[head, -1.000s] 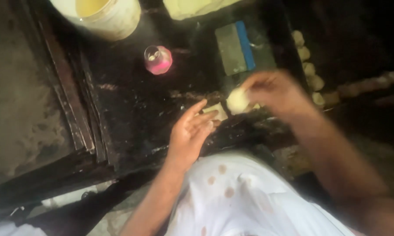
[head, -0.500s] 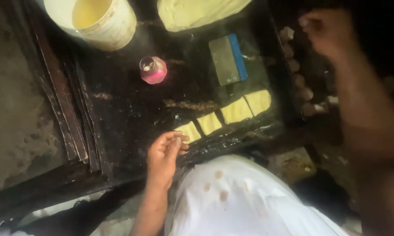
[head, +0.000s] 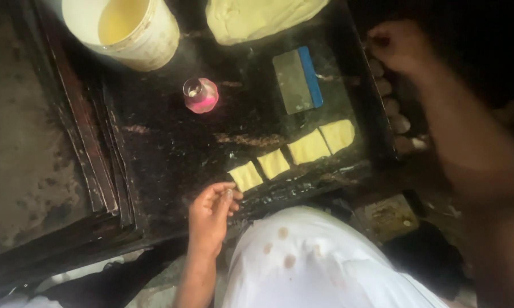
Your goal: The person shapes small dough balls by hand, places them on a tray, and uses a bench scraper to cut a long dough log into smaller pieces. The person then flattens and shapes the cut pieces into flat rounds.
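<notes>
Four pale yellow dough squares [head: 294, 154] lie in a slanted row near the front edge of the dark worktop [head: 166, 148], running from the middle of that edge toward the right-hand side. The left hand [head: 211, 214] rests at the front edge, just beside the nearest square but not on it; its fingers [head: 225, 191] are curled inward with the tips pinched close together, a narrow grip, and whether something small sits between them cannot be told. The right hand [head: 402, 45] reaches past the right edge of the worktop to a row of small round dough balls [head: 391, 105] that lies in deep shadow; the hand is blurred and dim, so its grip cannot be made out, nor whether it touches a ball. The forearm behind it is a smear that covers much of the right side. At the back edge a white bucket [head: 149, 43] of yellowish liquid is cut off by the top of the view, as is a large sheet of pale dough [head: 257, 20] beside it. A small pink cup [head: 200, 95] stands toward the middle, well apart from both hands. A flat scraper with a blue edge [head: 298, 80] lies between the dough sheet and the squares
</notes>
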